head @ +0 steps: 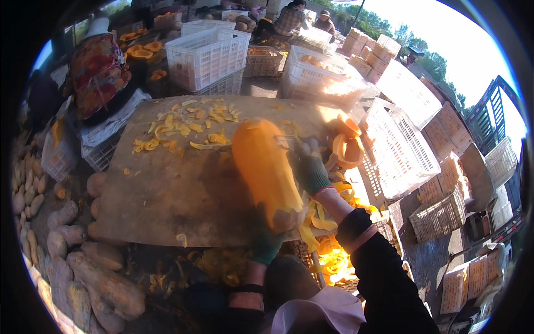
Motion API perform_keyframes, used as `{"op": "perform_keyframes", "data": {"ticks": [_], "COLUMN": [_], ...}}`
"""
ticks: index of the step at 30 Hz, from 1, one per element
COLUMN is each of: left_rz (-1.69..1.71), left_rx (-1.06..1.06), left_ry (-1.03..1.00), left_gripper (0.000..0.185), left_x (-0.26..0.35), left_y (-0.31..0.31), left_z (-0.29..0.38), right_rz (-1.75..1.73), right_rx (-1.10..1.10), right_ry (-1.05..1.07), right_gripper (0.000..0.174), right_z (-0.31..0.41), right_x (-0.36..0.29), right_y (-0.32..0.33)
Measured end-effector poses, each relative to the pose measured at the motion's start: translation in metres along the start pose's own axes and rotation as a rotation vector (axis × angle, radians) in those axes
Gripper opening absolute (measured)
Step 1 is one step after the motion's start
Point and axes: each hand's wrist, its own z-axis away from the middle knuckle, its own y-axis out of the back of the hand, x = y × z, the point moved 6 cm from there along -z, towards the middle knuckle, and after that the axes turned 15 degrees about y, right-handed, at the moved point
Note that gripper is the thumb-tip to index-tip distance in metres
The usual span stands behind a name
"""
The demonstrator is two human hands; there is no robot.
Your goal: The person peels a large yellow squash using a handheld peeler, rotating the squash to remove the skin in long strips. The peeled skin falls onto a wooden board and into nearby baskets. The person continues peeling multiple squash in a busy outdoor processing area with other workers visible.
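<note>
A large, mostly peeled orange squash stands tilted above the wooden board, with some skin left at its near end. My left hand, in a dark green glove, grips that near end. At the squash's right side is my right hand, gloved too, closed around a peeler, whose blade frame lies against the squash near its far end; the handle is hidden. Peel scraps lie scattered on the board's far part. Hollow orange squash pieces rest at its right edge.
Below the board's right side a crate holds long peels. A white plastic crate stands right, others beyond the board. Unpeeled squashes lie on the ground at left. A person in a floral top is at upper left.
</note>
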Motion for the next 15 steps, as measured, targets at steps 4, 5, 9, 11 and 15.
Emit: {"op": "perform_keyframes", "data": {"ticks": [4,5,9,11,15], "left_rz": [-0.081,-0.086,-0.009,0.036,-0.002], "left_rx": [-0.007,-0.001,0.017,0.015,-0.029], "left_ry": [0.056,0.075,0.086,0.084,0.120], "left_gripper": [0.124,0.124,0.122,0.120,0.120], "left_x": [-0.009,-0.015,-0.020,-0.017,-0.012], "left_y": [0.015,0.023,0.018,0.006,0.025], "left_z": [0.006,0.008,0.007,0.006,0.007], "right_rz": [-0.016,-0.053,-0.095,-0.337,-0.563], "right_rx": [-0.120,-0.201,-0.533,-0.447,-0.269], "right_ry": [-0.146,-0.179,-0.253,0.090,-0.416], "right_gripper": [0.052,0.053,0.058,0.058,0.056], "right_z": [0.016,0.029,0.148,0.222,0.175], "right_x": [-0.037,-0.053,-0.078,-0.071,-0.047], "right_y": [-0.044,-0.037,0.015,0.024,0.040]}}
